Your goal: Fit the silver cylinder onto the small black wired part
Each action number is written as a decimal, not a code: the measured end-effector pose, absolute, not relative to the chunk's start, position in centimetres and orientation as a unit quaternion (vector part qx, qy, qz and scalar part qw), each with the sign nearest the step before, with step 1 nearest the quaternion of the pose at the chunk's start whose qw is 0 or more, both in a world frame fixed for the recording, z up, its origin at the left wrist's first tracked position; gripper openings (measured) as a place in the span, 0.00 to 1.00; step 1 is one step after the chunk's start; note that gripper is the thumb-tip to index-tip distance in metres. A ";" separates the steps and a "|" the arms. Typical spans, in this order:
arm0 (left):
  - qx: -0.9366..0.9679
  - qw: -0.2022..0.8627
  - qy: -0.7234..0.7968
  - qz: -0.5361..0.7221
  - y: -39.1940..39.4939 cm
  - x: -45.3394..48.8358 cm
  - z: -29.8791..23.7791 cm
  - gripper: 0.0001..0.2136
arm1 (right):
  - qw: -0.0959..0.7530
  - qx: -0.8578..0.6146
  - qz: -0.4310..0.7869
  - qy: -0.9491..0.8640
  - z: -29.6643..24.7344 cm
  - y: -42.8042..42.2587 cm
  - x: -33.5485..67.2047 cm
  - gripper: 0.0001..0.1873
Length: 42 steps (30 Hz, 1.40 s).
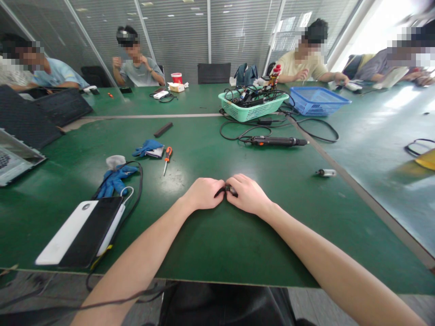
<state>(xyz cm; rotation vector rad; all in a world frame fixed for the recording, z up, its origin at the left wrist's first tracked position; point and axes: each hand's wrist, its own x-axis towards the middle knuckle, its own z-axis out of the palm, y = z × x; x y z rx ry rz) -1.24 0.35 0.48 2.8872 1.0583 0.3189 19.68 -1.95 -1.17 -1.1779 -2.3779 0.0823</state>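
Note:
My left hand (pixel 203 194) and my right hand (pixel 248 194) rest side by side on the green table (pixel 210 235), knuckles up and fingers curled. Between their fingertips sits a small dark object (pixel 227 189), pinched from both sides; most of it is hidden, so I cannot name it. An orange-handled screwdriver (pixel 166 157) lies a little beyond my left hand. A black electric screwdriver (pixel 277 141) with its cable lies farther off, beyond my right hand.
Blue gloves (pixel 117 179) and a white-and-black device stack (pixel 83 231) lie at left, a small silver cylinder (pixel 326 172) at right. A teal basket (pixel 253 106) of cables and a blue basket (pixel 317 100) stand farther back. Laptops are at far left. Several people sit around the table.

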 end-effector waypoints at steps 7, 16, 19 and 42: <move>0.934 0.026 0.342 0.100 0.3 -1.2 0.5 0.08 | 0.237 -0.431 0.021 -0.870 -1.1 -1.9 19.7 0.02; 0.936 0.025 0.334 0.106 0.5 -1.3 0.3 0.07 | 0.240 -0.424 0.021 -0.873 -1.2 -1.9 19.7 0.02; 0.936 0.028 0.333 0.106 0.5 -1.3 0.2 0.07 | 0.241 -0.420 0.019 -0.874 -1.2 -1.8 19.8 0.02; 0.936 0.026 0.334 0.107 0.5 -1.3 0.4 0.07 | 0.239 -0.421 0.016 -0.875 -1.1 -1.9 19.7 0.02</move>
